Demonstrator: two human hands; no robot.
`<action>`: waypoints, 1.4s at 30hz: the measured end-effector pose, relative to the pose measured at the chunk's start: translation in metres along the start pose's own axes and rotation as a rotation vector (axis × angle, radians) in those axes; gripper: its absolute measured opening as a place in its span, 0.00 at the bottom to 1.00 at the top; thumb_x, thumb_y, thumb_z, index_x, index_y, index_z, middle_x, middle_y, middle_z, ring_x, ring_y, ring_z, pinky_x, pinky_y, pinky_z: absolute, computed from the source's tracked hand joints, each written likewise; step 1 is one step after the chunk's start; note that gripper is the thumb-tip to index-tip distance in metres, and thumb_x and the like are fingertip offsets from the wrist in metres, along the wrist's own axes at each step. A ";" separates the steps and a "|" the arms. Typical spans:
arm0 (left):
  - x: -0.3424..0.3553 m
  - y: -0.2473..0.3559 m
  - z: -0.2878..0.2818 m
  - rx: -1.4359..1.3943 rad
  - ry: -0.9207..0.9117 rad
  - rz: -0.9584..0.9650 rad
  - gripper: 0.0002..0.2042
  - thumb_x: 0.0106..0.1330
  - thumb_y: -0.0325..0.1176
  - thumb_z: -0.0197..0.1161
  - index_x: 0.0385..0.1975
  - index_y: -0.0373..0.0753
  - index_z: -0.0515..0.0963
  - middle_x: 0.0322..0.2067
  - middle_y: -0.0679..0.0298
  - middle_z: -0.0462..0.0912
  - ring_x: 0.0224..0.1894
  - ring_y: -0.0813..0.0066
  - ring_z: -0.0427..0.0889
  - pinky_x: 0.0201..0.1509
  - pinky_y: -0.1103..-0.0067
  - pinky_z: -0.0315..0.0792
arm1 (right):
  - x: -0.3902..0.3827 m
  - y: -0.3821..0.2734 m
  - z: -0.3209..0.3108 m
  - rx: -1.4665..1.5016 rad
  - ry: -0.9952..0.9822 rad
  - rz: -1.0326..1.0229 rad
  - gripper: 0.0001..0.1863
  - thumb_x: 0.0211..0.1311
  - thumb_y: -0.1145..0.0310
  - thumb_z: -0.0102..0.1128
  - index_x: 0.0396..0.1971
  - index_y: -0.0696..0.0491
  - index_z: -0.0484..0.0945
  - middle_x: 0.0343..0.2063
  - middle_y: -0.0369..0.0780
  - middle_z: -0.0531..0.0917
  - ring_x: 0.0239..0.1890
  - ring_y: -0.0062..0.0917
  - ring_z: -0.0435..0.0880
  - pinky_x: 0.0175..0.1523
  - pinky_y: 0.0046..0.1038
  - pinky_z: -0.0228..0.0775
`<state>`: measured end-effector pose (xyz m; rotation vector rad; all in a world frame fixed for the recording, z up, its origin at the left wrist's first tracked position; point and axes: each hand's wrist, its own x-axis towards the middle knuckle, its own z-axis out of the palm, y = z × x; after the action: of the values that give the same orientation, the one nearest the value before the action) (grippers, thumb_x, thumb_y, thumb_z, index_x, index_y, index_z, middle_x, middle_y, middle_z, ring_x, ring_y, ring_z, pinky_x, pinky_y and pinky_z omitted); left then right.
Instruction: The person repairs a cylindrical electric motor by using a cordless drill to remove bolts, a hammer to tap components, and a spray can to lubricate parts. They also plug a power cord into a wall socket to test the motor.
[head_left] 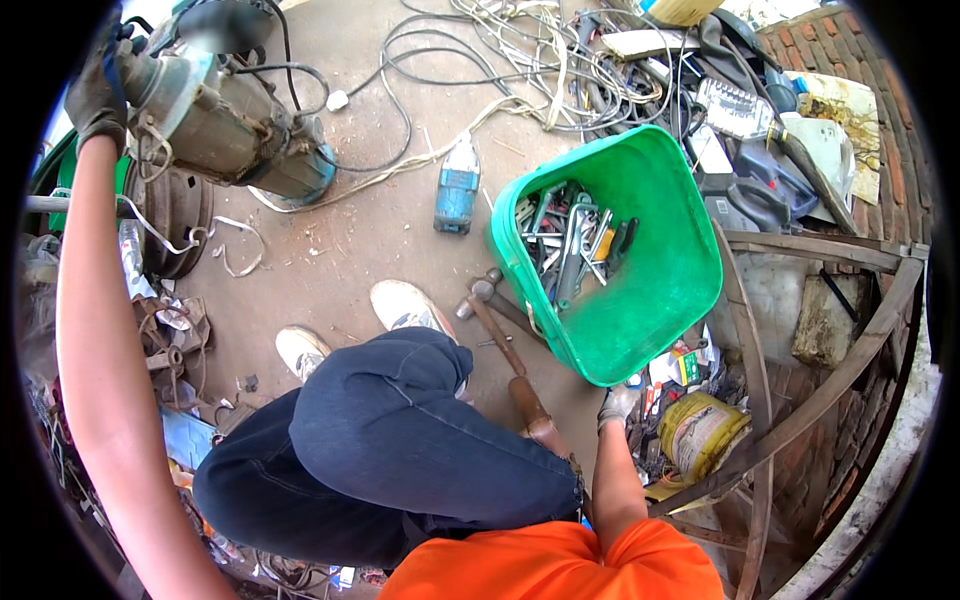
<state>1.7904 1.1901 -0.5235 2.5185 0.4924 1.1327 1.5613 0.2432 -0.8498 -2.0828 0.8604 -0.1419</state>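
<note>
My left hand point(98, 98), in a dark glove, is at the far left, closed against the top end of a worn grey-green submersible pump point(215, 120) with a cable and a wire handle. Part of its fingers is lost in shadow at the picture's rim. On my right, a green plastic bin point(640, 335) holds wrenches point(575, 245), pliers and other hand tools. My right hand point(617, 404), in a greyish glove, is at the bin's near outer side below the rim. Its fingers are mostly hidden, so their grip does not show.
Between the pump and the bin stands a blue-labelled bottle point(457, 190). A hammer point(500, 335) lies by my shoes. Tangled cables point(560, 70) cover the far floor. Scrap crowds both sides, with a yellow bucket point(700, 435) and a bent wooden frame point(830, 390) at right.
</note>
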 end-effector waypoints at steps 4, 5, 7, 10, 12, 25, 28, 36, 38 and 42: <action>-0.013 0.045 -0.004 -0.253 -0.035 -0.111 0.17 0.71 0.29 0.57 0.59 0.39 0.76 0.47 0.57 0.82 0.46 0.74 0.83 0.52 0.78 0.78 | -0.007 -0.009 0.014 -0.125 0.166 0.008 0.24 0.53 0.73 0.68 0.51 0.60 0.74 0.46 0.41 0.82 0.46 0.31 0.81 0.54 0.30 0.72; -0.018 0.053 0.007 -0.320 -0.024 -0.164 0.17 0.71 0.28 0.57 0.59 0.37 0.75 0.46 0.57 0.82 0.45 0.74 0.83 0.52 0.77 0.78 | -0.005 -0.009 0.006 -0.155 0.215 -0.014 0.25 0.52 0.72 0.69 0.51 0.60 0.74 0.47 0.42 0.82 0.48 0.30 0.80 0.55 0.30 0.71; -0.017 0.066 0.003 -0.336 0.003 -0.167 0.17 0.71 0.27 0.57 0.59 0.36 0.75 0.46 0.58 0.82 0.45 0.74 0.82 0.51 0.76 0.78 | -0.010 -0.039 -0.007 0.102 0.035 0.026 0.36 0.50 0.72 0.73 0.59 0.61 0.66 0.52 0.44 0.78 0.51 0.30 0.78 0.58 0.31 0.69; -0.033 0.096 0.004 -0.541 0.083 -0.284 0.17 0.71 0.28 0.57 0.59 0.36 0.75 0.46 0.60 0.82 0.45 0.74 0.83 0.51 0.76 0.79 | 0.000 -0.081 -0.052 -0.049 0.048 -0.130 0.37 0.50 0.72 0.74 0.60 0.60 0.65 0.52 0.43 0.77 0.50 0.28 0.77 0.58 0.31 0.69; -0.028 0.073 0.000 -0.923 0.039 -0.283 0.16 0.65 0.32 0.65 0.48 0.27 0.79 0.32 0.58 0.85 0.30 0.76 0.84 0.35 0.84 0.77 | 0.012 -0.128 -0.079 -0.109 0.126 -0.259 0.37 0.52 0.72 0.70 0.62 0.60 0.64 0.52 0.44 0.77 0.51 0.29 0.77 0.59 0.31 0.68; -0.032 0.125 0.006 -0.944 0.228 -0.359 0.15 0.54 0.36 0.76 0.35 0.31 0.83 0.25 0.61 0.84 0.20 0.77 0.79 0.25 0.81 0.74 | -0.088 -0.455 0.015 0.509 -0.349 -0.963 0.50 0.47 0.63 0.72 0.70 0.53 0.54 0.54 0.52 0.73 0.51 0.41 0.79 0.56 0.39 0.73; -0.039 0.130 0.005 -0.939 0.243 -0.306 0.15 0.55 0.35 0.75 0.36 0.31 0.83 0.25 0.61 0.84 0.20 0.78 0.79 0.26 0.82 0.73 | -0.132 -0.470 0.121 0.364 -0.678 -1.082 0.48 0.46 0.64 0.74 0.68 0.51 0.59 0.49 0.49 0.75 0.47 0.37 0.80 0.52 0.38 0.75; -0.039 0.127 0.007 -0.708 0.248 -0.178 0.15 0.58 0.38 0.73 0.34 0.29 0.84 0.27 0.61 0.85 0.23 0.80 0.81 0.29 0.81 0.76 | -0.205 -0.457 0.264 -0.023 -0.798 -1.230 0.43 0.47 0.56 0.72 0.67 0.39 0.65 0.44 0.55 0.75 0.42 0.49 0.81 0.46 0.44 0.77; -0.039 0.124 0.007 -0.714 0.247 -0.149 0.15 0.58 0.37 0.73 0.35 0.29 0.84 0.26 0.61 0.85 0.23 0.79 0.82 0.29 0.81 0.77 | -0.211 -0.456 0.273 0.009 -0.780 -1.266 0.43 0.48 0.55 0.71 0.67 0.38 0.64 0.46 0.57 0.74 0.44 0.52 0.81 0.46 0.45 0.76; -0.043 0.138 0.005 -0.799 0.258 -0.253 0.15 0.58 0.35 0.73 0.37 0.28 0.83 0.26 0.61 0.85 0.22 0.78 0.82 0.29 0.81 0.77 | -0.219 -0.463 0.276 -0.008 -0.874 -1.231 0.43 0.48 0.54 0.71 0.67 0.38 0.63 0.48 0.59 0.73 0.45 0.53 0.80 0.46 0.47 0.76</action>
<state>1.7908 1.0482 -0.4946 1.5950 0.3159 1.2404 1.7471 0.7497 -0.6312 -2.0715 -0.9663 0.1307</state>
